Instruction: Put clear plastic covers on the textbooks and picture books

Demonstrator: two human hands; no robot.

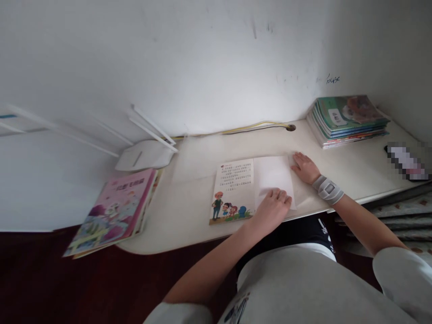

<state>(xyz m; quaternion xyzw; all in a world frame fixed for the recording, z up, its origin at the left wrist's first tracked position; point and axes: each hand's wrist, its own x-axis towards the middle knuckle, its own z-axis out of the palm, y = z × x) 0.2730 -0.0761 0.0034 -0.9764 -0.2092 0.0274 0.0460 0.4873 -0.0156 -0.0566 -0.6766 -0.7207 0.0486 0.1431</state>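
Note:
An open picture book (234, 184) lies near the front edge of the desk. Its left page carries printed text and cartoon children, while the right page (273, 173) is plain white. My left hand (276, 204) rests on the lower part of that white page, fingers lying side by side and slightly bent. Just right of the book, my right hand (304, 167) lies flat with fingers stretched out, on what looks like clear plastic film. More clear film (195, 157) spreads over the desk to the book's left. A grey band with a small square device circles my right wrist.
At the left stand a white router (145, 155) with antennas and a pink-covered stack of books (118, 204) overhanging the desk (162, 234). A pile of books (351, 119) is at the back right, a phone (407, 162) far right. A yellow cable (236, 128) runs along the wall.

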